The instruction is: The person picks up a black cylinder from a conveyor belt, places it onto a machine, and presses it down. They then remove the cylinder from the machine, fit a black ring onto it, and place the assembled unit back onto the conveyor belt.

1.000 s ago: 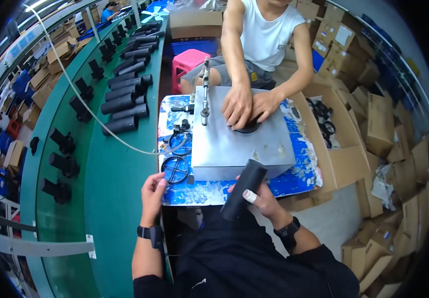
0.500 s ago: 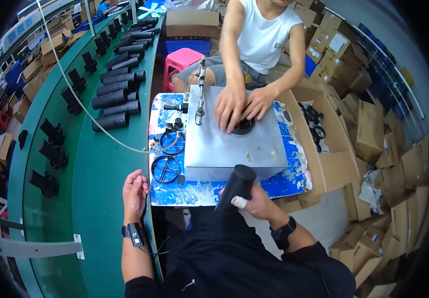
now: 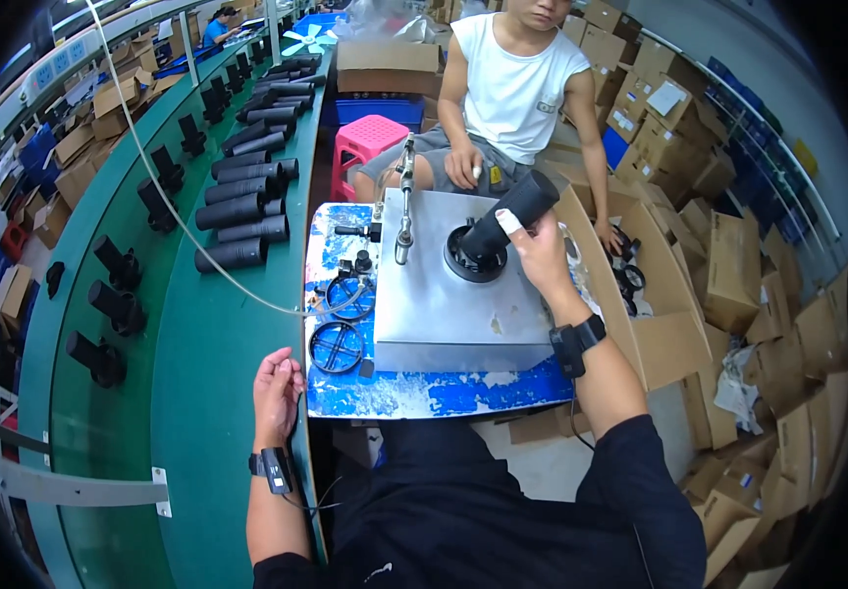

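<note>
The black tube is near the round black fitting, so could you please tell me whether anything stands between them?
Nothing visible does: the right hand holds the black tube tilted, its lower end at the round black fitting on the metal box.

The right hand [image 3: 542,253] grips a black tube [image 3: 524,208] tilted between one and two o'clock. The left hand [image 3: 276,395] is at the metal box's [image 3: 424,304] eight o'clock.

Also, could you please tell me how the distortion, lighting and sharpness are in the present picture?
Head view: the left edge of the green worktop bows outward, and the corners are black. Head view: soft sheen on the metal box; the black tube shows little surface detail. Head view: the right hand looks fairly sharp, without obvious motion blur.
</note>
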### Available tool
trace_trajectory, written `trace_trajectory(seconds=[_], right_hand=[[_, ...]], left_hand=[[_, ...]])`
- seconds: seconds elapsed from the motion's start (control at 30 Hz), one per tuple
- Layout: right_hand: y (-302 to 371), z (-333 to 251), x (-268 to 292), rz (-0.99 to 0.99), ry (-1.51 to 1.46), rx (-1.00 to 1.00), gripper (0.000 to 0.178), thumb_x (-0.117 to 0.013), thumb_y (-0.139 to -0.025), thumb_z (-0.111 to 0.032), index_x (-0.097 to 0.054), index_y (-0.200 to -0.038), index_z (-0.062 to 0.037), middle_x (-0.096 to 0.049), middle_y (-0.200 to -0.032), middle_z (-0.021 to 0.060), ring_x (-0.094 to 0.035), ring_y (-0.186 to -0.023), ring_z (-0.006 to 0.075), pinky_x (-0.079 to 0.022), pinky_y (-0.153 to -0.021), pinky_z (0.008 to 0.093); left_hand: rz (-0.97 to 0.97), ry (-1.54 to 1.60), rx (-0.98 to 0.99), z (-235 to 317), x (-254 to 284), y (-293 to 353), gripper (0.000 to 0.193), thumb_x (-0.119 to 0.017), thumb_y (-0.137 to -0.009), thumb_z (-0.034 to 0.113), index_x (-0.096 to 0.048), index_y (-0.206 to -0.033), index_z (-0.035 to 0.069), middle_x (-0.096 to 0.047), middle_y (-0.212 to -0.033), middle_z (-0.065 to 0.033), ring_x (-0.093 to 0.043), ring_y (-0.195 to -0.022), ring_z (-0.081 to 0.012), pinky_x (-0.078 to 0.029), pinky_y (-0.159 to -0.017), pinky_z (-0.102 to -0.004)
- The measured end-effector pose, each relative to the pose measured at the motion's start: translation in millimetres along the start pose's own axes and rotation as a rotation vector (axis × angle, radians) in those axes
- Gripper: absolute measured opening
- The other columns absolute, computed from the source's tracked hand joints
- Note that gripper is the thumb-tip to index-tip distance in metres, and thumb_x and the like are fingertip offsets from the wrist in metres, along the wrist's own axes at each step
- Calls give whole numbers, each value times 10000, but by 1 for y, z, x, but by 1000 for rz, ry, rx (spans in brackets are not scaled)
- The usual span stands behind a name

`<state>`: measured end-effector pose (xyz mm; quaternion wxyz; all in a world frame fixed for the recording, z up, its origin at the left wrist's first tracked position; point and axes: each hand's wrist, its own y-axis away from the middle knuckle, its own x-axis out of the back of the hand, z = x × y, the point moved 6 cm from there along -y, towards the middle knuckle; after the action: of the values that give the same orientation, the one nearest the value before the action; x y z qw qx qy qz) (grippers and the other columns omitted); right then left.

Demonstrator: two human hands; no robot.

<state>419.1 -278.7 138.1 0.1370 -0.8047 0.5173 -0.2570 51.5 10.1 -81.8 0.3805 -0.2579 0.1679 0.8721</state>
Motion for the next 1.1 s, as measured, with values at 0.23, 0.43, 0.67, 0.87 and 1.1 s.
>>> trace_trajectory(seconds=[0.23, 0.43, 0.67, 0.87, 1.1], right_hand=[[3, -18, -21, -84, 343, -59, 649, -942, -834, -311, -598, -1268, 27, -747, -1130, 114, -721, -1005, 195, -575, -906, 344], [3, -23, -33, -47, 628, -128, 806, -997, -712, -388, -609, -1299, 4, -767, -1100, 172, -750, -985, 274, -584, -916, 391], [-13, 1, -24, -252, 466, -52, 829, -999, -705, -387, -623, -1336, -4, -758, -1182, 152, -728, -1100, 268, -556, -992, 390], [-7, 11, -17, -303, 384, 33, 798, -997, -714, -391, -649, -1324, -12, -746, -1228, 138, -702, -1155, 252, -525, -1049, 396], [4, -16, -19, -187, 379, -59, 726, -984, -749, -371, -670, -1294, -9, -763, -1163, 118, -715, -1137, 269, -526, -1049, 387]], left_hand=[[13, -6, 25, -4, 4, 5, 256, -588, -1116, 117, -616, -1355, 30, -678, -1003, -55, -627, -775, -127, -546, -705, -266], [0, 5, 13, -2, 1, 3, 265, -596, -1112, 115, -614, -1360, 23, -675, -999, -53, -627, -777, -125, -546, -707, -265], [-2, -1, -3, -2, 2, 1, 272, -602, -1108, 113, -613, -1363, 20, -667, -1003, -50, -624, -788, -122, -542, -710, -261], [-18, -68, -40, 6, -7, 4, 273, -616, -1092, 97, -614, -1356, 28, -662, -1020, -47, -621, -804, -118, -539, -715, -259], [-213, -631, -285, 63, -85, -5, 216, -635, -1077, 109, -661, -1274, 23, -669, -1046, -43, -636, -840, -122, -528, -748, -260]])
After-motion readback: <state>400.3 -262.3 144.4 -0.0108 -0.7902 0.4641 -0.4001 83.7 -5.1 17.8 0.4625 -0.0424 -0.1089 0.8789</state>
